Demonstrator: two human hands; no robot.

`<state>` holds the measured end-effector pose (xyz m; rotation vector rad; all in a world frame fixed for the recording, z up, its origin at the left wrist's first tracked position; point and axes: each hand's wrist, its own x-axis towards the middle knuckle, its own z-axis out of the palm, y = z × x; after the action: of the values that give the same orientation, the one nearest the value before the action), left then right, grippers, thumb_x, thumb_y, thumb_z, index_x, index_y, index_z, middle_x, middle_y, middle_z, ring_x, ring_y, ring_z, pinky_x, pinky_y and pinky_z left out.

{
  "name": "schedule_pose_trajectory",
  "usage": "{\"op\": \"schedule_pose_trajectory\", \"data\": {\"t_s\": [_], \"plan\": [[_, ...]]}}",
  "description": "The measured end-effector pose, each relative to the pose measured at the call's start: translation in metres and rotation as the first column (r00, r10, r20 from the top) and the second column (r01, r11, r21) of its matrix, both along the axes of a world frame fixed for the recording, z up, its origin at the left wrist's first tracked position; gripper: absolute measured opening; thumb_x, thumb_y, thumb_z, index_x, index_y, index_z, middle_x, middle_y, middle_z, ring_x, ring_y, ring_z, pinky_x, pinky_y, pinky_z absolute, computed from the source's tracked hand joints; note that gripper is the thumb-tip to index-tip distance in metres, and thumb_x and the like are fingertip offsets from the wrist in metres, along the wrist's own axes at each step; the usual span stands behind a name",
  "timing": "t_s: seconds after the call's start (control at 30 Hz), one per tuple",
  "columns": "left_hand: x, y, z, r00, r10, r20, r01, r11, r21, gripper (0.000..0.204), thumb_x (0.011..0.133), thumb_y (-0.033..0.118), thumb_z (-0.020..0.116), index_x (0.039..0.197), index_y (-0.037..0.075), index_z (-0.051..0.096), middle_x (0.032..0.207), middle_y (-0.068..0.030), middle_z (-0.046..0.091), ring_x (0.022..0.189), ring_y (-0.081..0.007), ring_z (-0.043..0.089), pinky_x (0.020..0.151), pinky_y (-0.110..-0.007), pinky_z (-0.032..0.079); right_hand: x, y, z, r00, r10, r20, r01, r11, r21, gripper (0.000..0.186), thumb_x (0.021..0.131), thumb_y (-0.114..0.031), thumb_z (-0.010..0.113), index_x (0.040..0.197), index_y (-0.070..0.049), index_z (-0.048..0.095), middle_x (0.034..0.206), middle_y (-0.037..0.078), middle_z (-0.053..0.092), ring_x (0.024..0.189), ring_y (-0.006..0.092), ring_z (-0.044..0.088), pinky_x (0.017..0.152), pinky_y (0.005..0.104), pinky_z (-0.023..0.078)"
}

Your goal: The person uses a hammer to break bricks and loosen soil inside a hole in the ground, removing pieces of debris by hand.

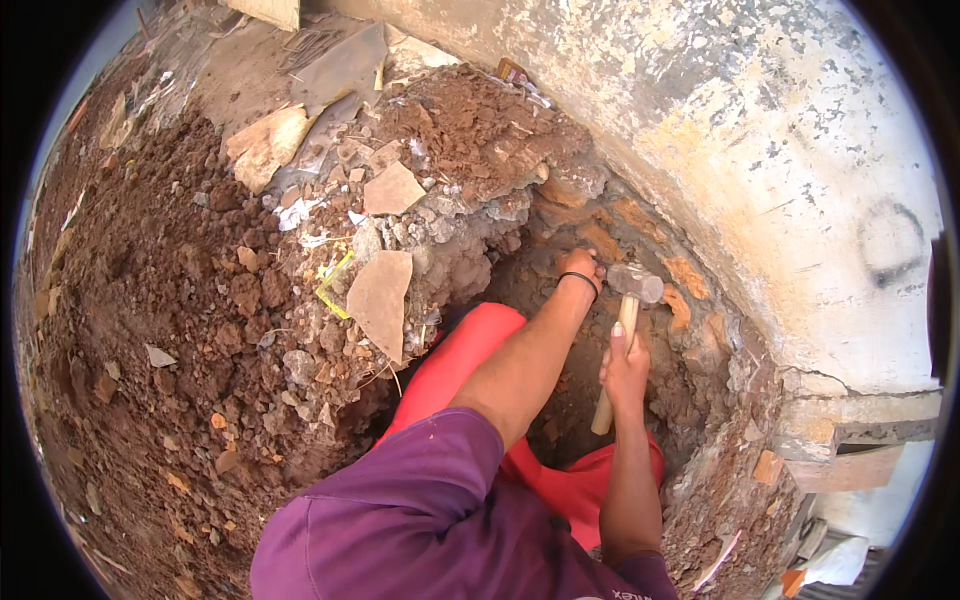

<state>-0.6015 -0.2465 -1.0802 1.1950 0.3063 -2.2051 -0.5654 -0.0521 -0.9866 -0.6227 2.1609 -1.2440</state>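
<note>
In a dug hollow beside the wall's base, my left hand [582, 266] is closed, with a black band on the wrist, around something I cannot make out, against the exposed brick and mortar [680, 275]. My right hand [625, 365] grips the wooden handle of a hammer [602, 410], whose metal head is just right of my left fist, nearly over what it holds. My red-clad legs [450, 355] are down in the hollow beneath my arms.
A weathered painted wall [730, 120] rises along the right. Loose soil and rubble [180, 330] fill the left, with broken tile pieces [378, 305] and flat scraps [265, 145] on top. A cracked concrete ledge [830, 410] juts out at the right.
</note>
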Motion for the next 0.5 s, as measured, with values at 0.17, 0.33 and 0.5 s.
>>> {"op": "schedule_pose_trajectory", "data": {"t_s": [0.17,0.33,0.5], "plan": [[0.044,-0.072,-0.081,0.864,-0.081,0.496,0.145,0.985,-0.093,0.018,0.094,0.015,0.054,0.098,-0.001,0.062,0.087,-0.0159,0.067,0.058,-0.0244,0.056,0.051,-0.043,0.046,0.058,-0.027,-0.023,0.999,0.025,0.020,-0.023,0.996,-0.088,0.032,0.095,-0.030,0.071,0.087,-0.004,0.053,0.060,0.001,0.051,0.048,0.0085,0.046,0.045,0.0277,0.039],[0.036,0.010,-0.003,0.790,-0.396,0.468,0.534,0.819,-0.209,0.012,0.090,0.008,0.054,0.091,-0.002,0.062,0.076,-0.0146,0.062,0.052,-0.0230,0.050,0.049,-0.043,0.042,0.038,0.034,-0.021,0.988,-0.133,-0.080,0.127,0.989,-0.076,0.034,0.090,-0.026,0.076,0.083,-0.001,0.053,0.060,0.004,0.054,0.055,0.0104,0.047,0.051,0.0317,0.041],[0.076,-0.029,0.026,0.524,-0.504,0.687,0.849,0.375,-0.372,0.013,0.088,0.005,0.055,0.076,0.001,0.060,0.063,-0.0116,0.058,0.044,-0.0205,0.044,0.039,-0.038,0.032,0.045,0.035,0.006,0.949,-0.040,-0.312,0.011,0.995,-0.095,0.034,0.086,-0.024,0.077,0.083,0.000,0.053,0.062,0.017,0.060,0.056,0.0293,0.064,0.054,0.0429,0.047]]}}
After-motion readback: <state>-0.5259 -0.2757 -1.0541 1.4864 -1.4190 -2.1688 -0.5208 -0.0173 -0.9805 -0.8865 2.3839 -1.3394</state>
